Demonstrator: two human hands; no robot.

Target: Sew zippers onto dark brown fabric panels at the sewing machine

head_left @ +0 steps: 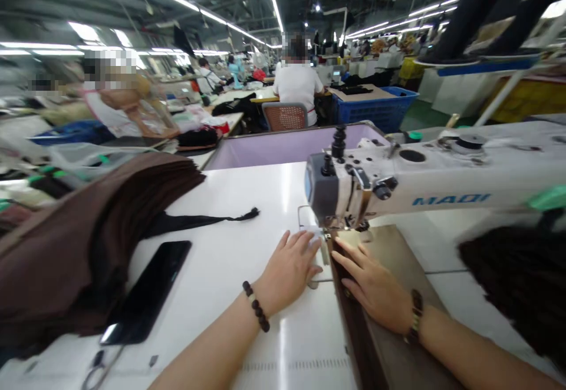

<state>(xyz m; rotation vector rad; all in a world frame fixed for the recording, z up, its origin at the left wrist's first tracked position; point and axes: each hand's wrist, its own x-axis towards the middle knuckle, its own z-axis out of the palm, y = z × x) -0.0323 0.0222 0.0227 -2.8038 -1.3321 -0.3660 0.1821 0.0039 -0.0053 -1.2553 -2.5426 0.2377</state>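
Note:
A white sewing machine (442, 184) reaches in from the right, its needle area above the brown fabric (400, 266). The fabric runs from under the presser foot toward me, with a darker strip along its left edge. My right hand (371, 284) lies on this fabric, fingers stretched out and pointing at the presser foot. Left of the foot, my left hand (289, 272) rests flat by the needle plate, fingertips near the fabric's edge. Its fingers are extended, and no held thing shows in either hand. Both wrists wear beaded bracelets.
A pile of brown fabric pieces (106, 219) covers the table's left side, beside a black phone (148, 293). Dark cloth (517, 278) lies at the right. Behind the table are a lilac bin (274, 148), a blue crate (374, 110) and a seated person (298, 83).

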